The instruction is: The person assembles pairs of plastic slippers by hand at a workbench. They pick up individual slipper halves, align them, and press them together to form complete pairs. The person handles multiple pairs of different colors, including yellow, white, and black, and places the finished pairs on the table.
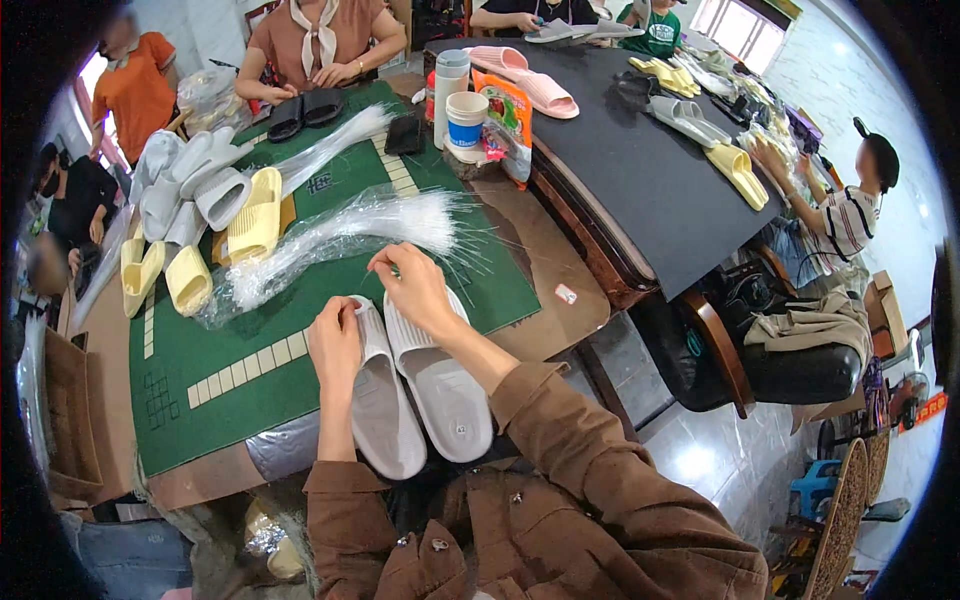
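A pair of light grey slide slippers lies side by side at the table's near edge, toes away from me. My left hand (335, 340) is closed at the outer side of the left slipper (383, 425), its fingertips pinching by the ribbed strap. Above the strap of the right slipper (448, 395), my right hand (412, 287) has thumb and forefinger drawn together; anything between them is too fine to make out. Just beyond my hands lies a bundle of thin clear plastic strands (415, 225), partly in a clear wrapper. A second strand bundle (340, 140) lies behind it.
Grey slippers (222, 197) and yellow slippers (256, 215) are heaped at the left on the green mat (230, 425). A phone (404, 135), paper cup (465, 125) and orange packet (507, 125) stand toward the back. People work around the dark table (640, 170); an armchair (800, 372) is at right.
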Demonstrator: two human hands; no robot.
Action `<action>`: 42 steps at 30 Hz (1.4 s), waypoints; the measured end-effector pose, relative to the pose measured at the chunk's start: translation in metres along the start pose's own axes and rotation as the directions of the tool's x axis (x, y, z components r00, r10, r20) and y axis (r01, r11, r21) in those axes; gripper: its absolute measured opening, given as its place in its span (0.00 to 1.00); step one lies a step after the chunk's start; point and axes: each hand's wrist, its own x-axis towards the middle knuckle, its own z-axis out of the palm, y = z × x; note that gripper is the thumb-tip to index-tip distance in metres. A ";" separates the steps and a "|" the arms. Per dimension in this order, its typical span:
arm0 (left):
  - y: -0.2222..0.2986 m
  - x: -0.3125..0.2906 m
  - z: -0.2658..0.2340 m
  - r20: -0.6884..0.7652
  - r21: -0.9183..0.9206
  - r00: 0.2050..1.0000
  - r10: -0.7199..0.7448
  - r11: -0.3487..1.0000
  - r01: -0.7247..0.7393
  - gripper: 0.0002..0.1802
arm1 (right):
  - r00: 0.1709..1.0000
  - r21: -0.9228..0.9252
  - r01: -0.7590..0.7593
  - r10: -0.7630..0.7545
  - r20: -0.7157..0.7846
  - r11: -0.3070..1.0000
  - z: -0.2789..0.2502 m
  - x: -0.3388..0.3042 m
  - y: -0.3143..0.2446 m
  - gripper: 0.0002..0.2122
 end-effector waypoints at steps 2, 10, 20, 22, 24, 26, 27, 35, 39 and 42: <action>-0.002 0.000 -0.001 -0.020 0.010 1.000 0.018 1.000 -0.018 0.09 | 0.997 -0.044 0.009 -0.012 -0.071 0.999 -0.007 -0.002 0.001 0.06; -0.013 -0.002 0.001 -0.033 0.010 0.999 0.030 1.000 -0.029 0.09 | 0.985 -0.014 0.169 -0.170 -0.024 0.985 -0.097 -0.007 -0.079 0.11; -0.005 0.006 0.006 0.074 -0.082 0.994 -0.086 0.992 0.092 0.12 | 0.437 -0.229 0.888 -0.582 0.686 0.398 -0.174 -0.038 -0.243 0.14; -0.006 0.004 0.000 0.040 -0.015 0.991 -0.129 0.991 0.129 0.12 | 0.382 -0.195 0.907 -0.536 0.753 0.372 -0.168 -0.042 -0.242 0.14; -0.017 -0.001 -0.004 0.028 -0.009 0.996 -0.087 0.996 0.088 0.12 | 0.339 -0.173 0.921 -0.497 0.799 0.350 -0.163 -0.046 -0.246 0.14; -0.025 0.000 -0.002 0.004 0.014 0.996 -0.089 0.996 0.088 0.11 | 0.324 -0.162 0.922 -0.472 0.820 0.351 -0.162 -0.044 -0.248 0.14; -0.029 -0.004 -0.003 -0.004 0.026 0.998 -0.068 0.997 0.068 0.10 | 0.318 -0.152 0.921 -0.465 0.826 0.360 -0.162 -0.043 -0.249 0.14; -0.014 0.003 0.013 -0.043 -0.009 0.999 0.016 1.000 -0.017 0.09 | 0.436 -0.151 0.782 -0.357 0.826 0.605 -0.191 -0.028 -0.237 0.15; -0.015 -0.002 0.003 -0.039 -0.001 0.999 -0.026 1.000 0.026 0.09 | 0.573 0.106 0.413 -0.349 0.742 0.905 -0.213 -0.022 -0.169 0.20; -0.009 0.004 0.002 -0.087 -0.025 0.996 0.028 0.999 -0.030 0.08 | 0.742 -0.001 0.311 -0.242 0.625 0.950 -0.251 -0.024 -0.148 0.27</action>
